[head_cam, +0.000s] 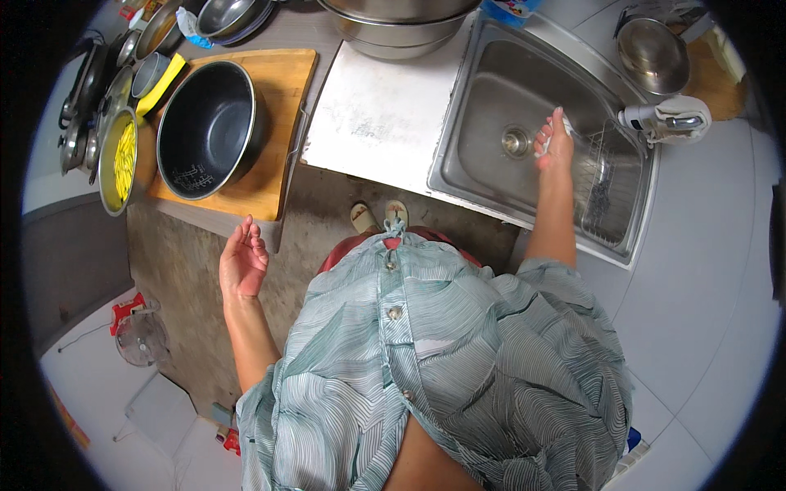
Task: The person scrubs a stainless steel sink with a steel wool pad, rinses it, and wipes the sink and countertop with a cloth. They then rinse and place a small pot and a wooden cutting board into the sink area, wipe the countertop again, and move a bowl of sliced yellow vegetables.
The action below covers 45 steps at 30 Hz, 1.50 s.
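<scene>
My right hand is over the stainless steel sink, to the right of the drain. It is closed around a crumpled white cloth or paper, mostly hidden by the fingers. My left hand hangs over the floor with its palm turned up, fingers loosely curled and nothing in them. Just beyond it lies a wooden cutting board, and on that a black-lined rice cooker pot with level marks inside. Left of the pot, a metal bowl contains yellow strips.
A wire rack sits along the sink's right side. Large metal bowls stand on the white counter. A yellow sponge or cloth and a grey cup are by the pot. A faucet wrapped in cloth projects at right.
</scene>
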{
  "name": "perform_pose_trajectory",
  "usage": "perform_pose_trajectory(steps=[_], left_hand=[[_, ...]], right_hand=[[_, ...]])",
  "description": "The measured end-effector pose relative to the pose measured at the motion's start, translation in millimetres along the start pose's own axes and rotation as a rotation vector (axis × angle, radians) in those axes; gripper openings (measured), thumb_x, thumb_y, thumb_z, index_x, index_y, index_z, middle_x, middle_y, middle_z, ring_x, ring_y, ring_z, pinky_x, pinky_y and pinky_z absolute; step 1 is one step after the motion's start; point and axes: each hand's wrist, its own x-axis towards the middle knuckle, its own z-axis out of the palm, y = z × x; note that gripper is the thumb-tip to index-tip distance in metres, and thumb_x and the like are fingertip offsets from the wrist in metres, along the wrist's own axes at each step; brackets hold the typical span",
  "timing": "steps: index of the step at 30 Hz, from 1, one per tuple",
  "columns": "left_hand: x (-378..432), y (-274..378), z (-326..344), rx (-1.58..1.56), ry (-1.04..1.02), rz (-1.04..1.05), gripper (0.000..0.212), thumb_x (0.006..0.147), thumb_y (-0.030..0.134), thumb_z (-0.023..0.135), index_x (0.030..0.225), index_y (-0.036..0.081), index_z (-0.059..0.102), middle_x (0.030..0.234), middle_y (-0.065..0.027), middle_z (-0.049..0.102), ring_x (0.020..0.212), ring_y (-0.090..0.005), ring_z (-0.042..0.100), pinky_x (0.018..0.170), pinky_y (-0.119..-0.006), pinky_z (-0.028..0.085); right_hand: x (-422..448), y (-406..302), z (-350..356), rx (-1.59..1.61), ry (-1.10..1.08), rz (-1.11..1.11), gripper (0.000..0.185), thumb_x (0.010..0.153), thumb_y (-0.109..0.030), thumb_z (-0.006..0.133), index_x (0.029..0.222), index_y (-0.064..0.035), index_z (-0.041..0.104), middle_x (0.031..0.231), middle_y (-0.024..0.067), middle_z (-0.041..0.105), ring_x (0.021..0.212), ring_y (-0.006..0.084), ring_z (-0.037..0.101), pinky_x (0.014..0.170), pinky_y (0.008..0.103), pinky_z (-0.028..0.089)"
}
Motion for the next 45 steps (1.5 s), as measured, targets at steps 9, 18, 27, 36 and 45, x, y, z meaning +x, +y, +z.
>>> perform_pose_trajectory(steps=[9, 18, 27, 36, 45], left_hand=[[-14.6, -7.1, 9.8, -0.001, 0.038, 0.059, 0.024, 0.089, 0.019, 0.056, 0.109, 0.007, 0.059, 0.090, -0.0028, 0.064, 0.064, -0.0091, 0.060, 0.056, -0.021, 0.049], [10.4, 26.8, 51.3, 0.004, 0.058, 0.127, 0.052, 0.084, 0.029, 0.065, 0.121, 0.005, 0.040, 0.109, -0.0185, 0.056, 0.089, -0.0219, 0.061, 0.072, -0.030, 0.054], [59.2, 40.6, 57.8, -0.107, 0.103, 0.059, 0.036, 0.083, 0.026, 0.060, 0.111, 0.009, 0.045, 0.104, -0.0108, 0.055, 0.079, -0.0209, 0.062, 0.067, -0.036, 0.052], [31.4, 56.3, 20.2, -0.163, 0.016, -0.001, 0.015, 0.081, 0.007, 0.052, 0.093, -0.001, 0.049, 0.077, -0.0120, 0.062, 0.060, -0.0182, 0.063, 0.060, -0.029, 0.056], [-90.1, 116.2, -134.4, -0.218, -0.155, -0.069, 0.019, 0.077, 0.005, 0.057, 0.094, -0.005, 0.058, 0.085, -0.0137, 0.065, 0.069, -0.0239, 0.062, 0.068, -0.034, 0.053]], right_hand=[[16.9, 18.4, 1.8, -0.110, -0.031, 0.070, 0.024, 0.077, -0.029, 0.064, 0.071, -0.0173, 0.044, 0.050, -0.0039, 0.035, 0.037, 0.0100, 0.036, 0.032, 0.0252, 0.024], [35.2, 21.8, -27.2, -0.343, -0.266, 0.369, 0.027, 0.081, -0.042, 0.061, 0.074, -0.0175, 0.052, 0.056, -0.0035, 0.049, 0.044, 0.0097, 0.047, 0.037, 0.0227, 0.032], [-31.1, -69.0, -10.8, 0.036, -0.551, -0.083, 0.049, 0.093, -0.049, 0.041, 0.121, -0.0095, 0.050, 0.091, 0.0035, 0.059, 0.071, 0.0120, 0.055, 0.049, 0.0246, 0.042], [-0.1, 5.4, -12.5, -0.809, -0.121, -0.361, 0.029, 0.086, -0.026, 0.058, 0.094, 0.0008, 0.063, 0.081, 0.0052, 0.060, 0.066, 0.0151, 0.053, 0.058, 0.0278, 0.044], [-136.7, 29.8, 101.2, -0.281, -0.462, -0.289, 0.046, 0.091, -0.045, 0.045, 0.106, -0.0045, 0.059, 0.076, 0.0098, 0.058, 0.065, 0.0234, 0.056, 0.053, 0.0349, 0.046]])
